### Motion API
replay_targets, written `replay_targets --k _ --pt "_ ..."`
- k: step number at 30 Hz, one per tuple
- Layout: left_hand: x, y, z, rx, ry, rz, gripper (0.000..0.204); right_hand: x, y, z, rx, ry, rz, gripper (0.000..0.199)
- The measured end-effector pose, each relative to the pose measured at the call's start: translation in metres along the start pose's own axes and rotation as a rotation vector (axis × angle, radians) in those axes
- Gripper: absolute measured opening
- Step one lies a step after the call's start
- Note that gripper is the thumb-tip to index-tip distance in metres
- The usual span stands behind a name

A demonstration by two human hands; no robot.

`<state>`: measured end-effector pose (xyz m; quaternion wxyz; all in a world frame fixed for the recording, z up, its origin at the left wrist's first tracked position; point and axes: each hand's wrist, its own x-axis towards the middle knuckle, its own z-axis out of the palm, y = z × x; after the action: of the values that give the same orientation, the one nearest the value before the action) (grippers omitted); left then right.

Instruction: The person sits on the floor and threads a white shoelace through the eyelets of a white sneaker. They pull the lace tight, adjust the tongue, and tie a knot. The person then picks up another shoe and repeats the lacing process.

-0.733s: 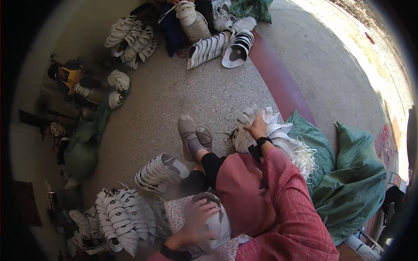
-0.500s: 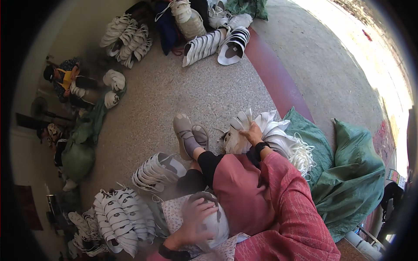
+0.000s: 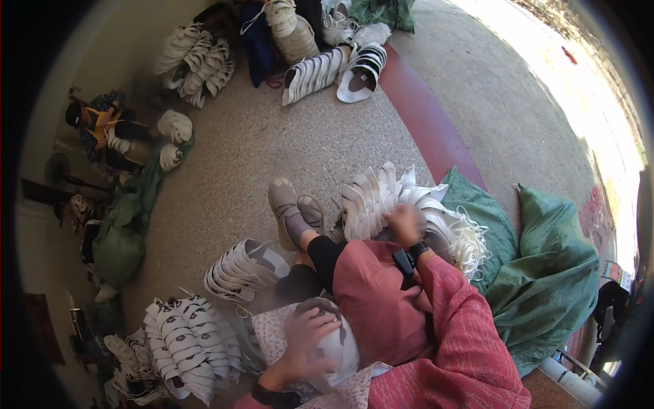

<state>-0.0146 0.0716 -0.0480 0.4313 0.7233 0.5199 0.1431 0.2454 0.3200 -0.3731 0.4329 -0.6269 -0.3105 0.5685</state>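
White and grey pieces that look like shoe uppers lie around me. My left hand point(image 3: 310, 344) rests on one such shoe upper point(image 3: 340, 351) on my lap, its fingers stretched and slightly apart. Over at the right, my right hand point(image 3: 407, 223) is at the near side of a fanned stack of white shoe uppers point(image 3: 371, 198). Motion blurs its fingers, so whether they grip anything does not show. A bundle of white laces point(image 3: 470, 238) trails beside that stack.
Green sacks point(image 3: 545, 286) lie to my right. More nested uppers stand on the floor in front of my left knee point(image 3: 242, 273) and in a large bundle point(image 3: 191, 341) at left. Further stacks point(image 3: 317, 75) are across the floor. Another person point(image 3: 102, 126) sits at far left.
My right hand has drawn back from the top of the white stack toward me and to the right, its wrist turning. The left hand stays on the upper.
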Motion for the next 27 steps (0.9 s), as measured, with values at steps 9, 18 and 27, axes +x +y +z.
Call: replay_targets --k 9,18,27 --pt "0.002 0.0 0.001 -0.017 0.01 0.002 0.076 0.008 -0.007 0.039 -0.646 -0.026 -0.268 0.064" --pt "0.005 -0.001 -0.003 0.016 0.003 0.029 0.072 0.001 0.013 0.081 -0.674 -0.348 -0.179 0.082" --pt "0.005 -0.01 -0.001 -0.018 -0.014 -0.001 0.071 0.012 0.007 0.126 -0.699 -0.249 -0.187 0.08"
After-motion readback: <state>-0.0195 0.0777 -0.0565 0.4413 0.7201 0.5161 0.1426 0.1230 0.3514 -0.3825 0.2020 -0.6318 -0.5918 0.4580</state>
